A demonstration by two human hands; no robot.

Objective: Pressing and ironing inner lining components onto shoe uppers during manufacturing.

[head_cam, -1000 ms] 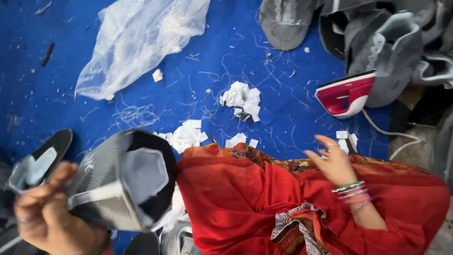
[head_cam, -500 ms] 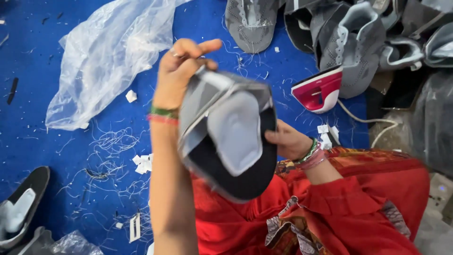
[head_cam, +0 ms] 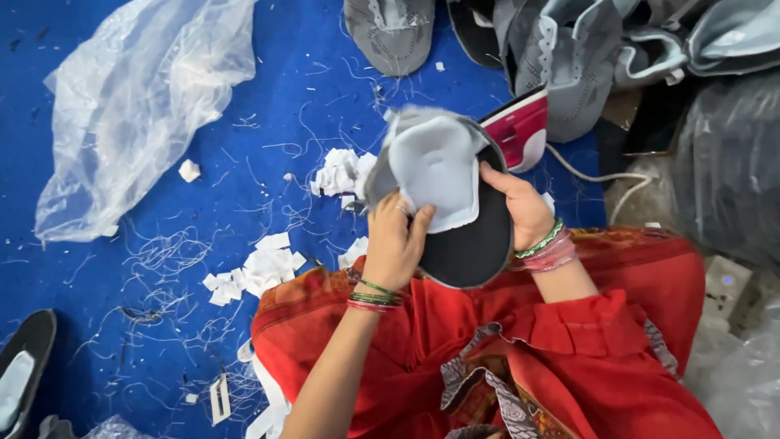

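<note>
On the blue floor (head_cam: 244,97), seen from the head camera, open room lies left of the lap: bare blue between the plastic sheet (head_cam: 138,106) at upper left and the red cloth (head_cam: 569,358) at lower right, strewn only with threads and paper scraps (head_cam: 341,171). The top and right edges are crowded. A pile of grey shoe uppers (head_cam: 569,57) runs along the top right, 1 more grey upper (head_cam: 390,32) lies apart at top centre, and a dark plastic bag (head_cam: 723,162) fills the right side. A pink and white iron (head_cam: 520,130) sits just behind the hands, its cord (head_cam: 593,175) trailing right.

Both hands hold 1 shoe upper (head_cam: 455,211) above the lap, its dark inside turned to the camera with a pale grey liner (head_cam: 435,175) folded over it. The left hand (head_cam: 398,244) comes up from below, forearm raised, its grip closed on the shoe's left edge with fingers curled over the liner. The right hand (head_cam: 524,211) has its grip on the right edge, thumb laid on the dark inside, wrist bent inward.

Each wrist carries a stack of bangles (head_cam: 548,248). At the lower left edge, 1 black sole (head_cam: 24,366) lies well apart. Paper scraps gather in 3 loose heaps, and 1 lone scrap lies near the sheet.
</note>
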